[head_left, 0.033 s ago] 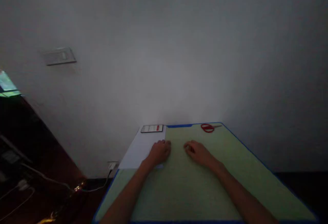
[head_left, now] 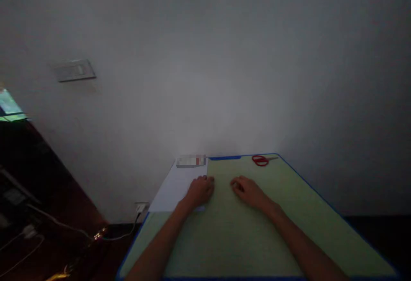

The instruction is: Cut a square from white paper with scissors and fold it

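Note:
My left hand [head_left: 201, 190] rests palm down over the right edge of a white sheet of paper [head_left: 170, 191], its fingers curled in and nothing seen in them. Across a short gap, my right hand [head_left: 246, 190] lies on the green tabletop [head_left: 231, 238] with its fingers loosely closed and nothing visible inside. At the far end of the paper is a phone [head_left: 192, 161], pixelated in this view. Red-handled scissors [head_left: 260, 160] lie beyond my right hand near the far edge, blades pointing right.
The table has a blue border and stands against a grey wall [head_left: 224, 79]. A blue strip [head_left: 225, 158] runs along its far edge. On the left are a wall switch plate [head_left: 75, 70], a plug in a socket [head_left: 140, 207] and loose cables [head_left: 61, 224] below table height.
Both hands, the paper and the scissors stay where they were. The phone, clear before, now shows only as coarse blocks.

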{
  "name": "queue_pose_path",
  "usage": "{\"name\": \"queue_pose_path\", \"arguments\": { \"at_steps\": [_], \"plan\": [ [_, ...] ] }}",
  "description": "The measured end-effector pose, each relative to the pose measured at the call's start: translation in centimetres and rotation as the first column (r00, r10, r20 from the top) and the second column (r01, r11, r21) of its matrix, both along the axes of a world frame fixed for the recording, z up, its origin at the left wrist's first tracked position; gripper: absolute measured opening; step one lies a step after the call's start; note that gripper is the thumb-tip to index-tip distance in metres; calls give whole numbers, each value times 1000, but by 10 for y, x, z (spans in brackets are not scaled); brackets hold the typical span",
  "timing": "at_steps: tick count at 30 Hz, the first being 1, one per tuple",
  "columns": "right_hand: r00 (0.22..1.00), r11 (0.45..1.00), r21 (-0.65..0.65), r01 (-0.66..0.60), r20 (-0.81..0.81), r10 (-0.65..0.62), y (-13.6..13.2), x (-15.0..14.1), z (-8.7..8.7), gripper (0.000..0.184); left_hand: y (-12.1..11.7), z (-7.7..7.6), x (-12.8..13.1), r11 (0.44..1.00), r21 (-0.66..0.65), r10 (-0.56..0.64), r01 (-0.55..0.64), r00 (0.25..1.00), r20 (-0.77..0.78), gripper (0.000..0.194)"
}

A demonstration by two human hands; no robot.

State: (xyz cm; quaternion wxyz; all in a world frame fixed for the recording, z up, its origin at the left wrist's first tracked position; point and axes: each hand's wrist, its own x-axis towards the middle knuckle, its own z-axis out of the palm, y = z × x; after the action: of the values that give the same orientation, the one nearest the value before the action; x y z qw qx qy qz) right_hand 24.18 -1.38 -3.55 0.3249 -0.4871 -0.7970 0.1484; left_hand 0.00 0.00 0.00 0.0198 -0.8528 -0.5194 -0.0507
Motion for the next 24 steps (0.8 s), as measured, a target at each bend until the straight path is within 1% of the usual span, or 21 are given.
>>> {"name": "queue_pose_path", "arguments": {
  "at_steps": [4, 8, 13, 19, 22, 24],
  "plan": [
    [1000, 1000, 0, 3, -3, -3, -4, 1, 0, 22, 2, -5, -1, 998, 65, -26, 26, 1000, 5, 40],
    [1000, 1000, 7, 11, 8, -11, -4, 0, 1, 21, 2, -6, -2, 996, 88, -34, 33, 999, 5, 39],
    [1000, 1000, 13, 13, 24, -14, -4, 0, 3, 22, 3, -6, -2, 995, 94, -39, 38, 999, 8, 38],
    [1000, 1000, 5, 13, 8, -13, -6, 0, 4, 21, 3, -8, -2, 995, 86, -43, 41, 999, 25, 39],
    [1000, 1000, 12, 15, 14, -15, -6, 1, 4, 20, 4, -6, -4, 996, 76, -57, 53, 996, 62, 39],
    [1000, 1000, 21, 9, 13, -9, -6, 1, 4, 20, 5, -5, -6, 996, 50, -78, 72, 990, 116, 38]
  ]
}}
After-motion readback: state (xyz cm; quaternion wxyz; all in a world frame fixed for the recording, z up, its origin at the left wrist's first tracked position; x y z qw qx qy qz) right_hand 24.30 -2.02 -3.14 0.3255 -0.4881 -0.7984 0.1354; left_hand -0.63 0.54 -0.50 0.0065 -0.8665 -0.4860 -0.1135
